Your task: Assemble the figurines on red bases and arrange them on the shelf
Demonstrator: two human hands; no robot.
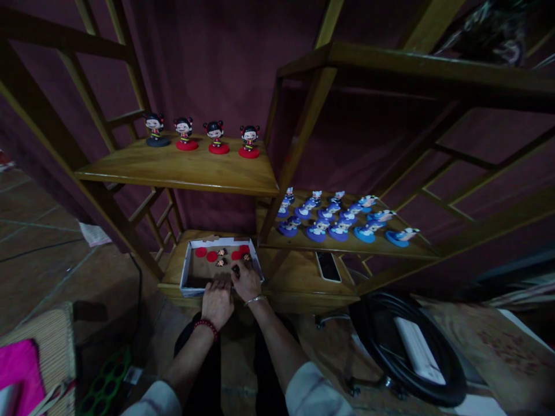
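Black-haired figurine (235,269) sits at fingertips of right hand (248,282), thumb and fingers apparently pinched together on it; too small and dark to read its long axis. Left hand (218,301) is just beside, left and slightly nearer the body, fingers bent at the near wall of the cardboard box (185,267); cannot tell if it grips the rim. Held piece is over the box, right half, so right hand is nearer to everything at that end. Box long axis runs left-right. Inside: 2 loose figures (221,262) ahead-left of right hand, 1 more just beyond its knuckles, plus red discs (200,252) lying flat, some at left, some at right. Farther out: 4 upright figurines (215,133) on upper shelf (182,170), 3 on red bases, 1 on dark. Right: purple and blue figurines (317,229) in rows, phone (328,266) below them.
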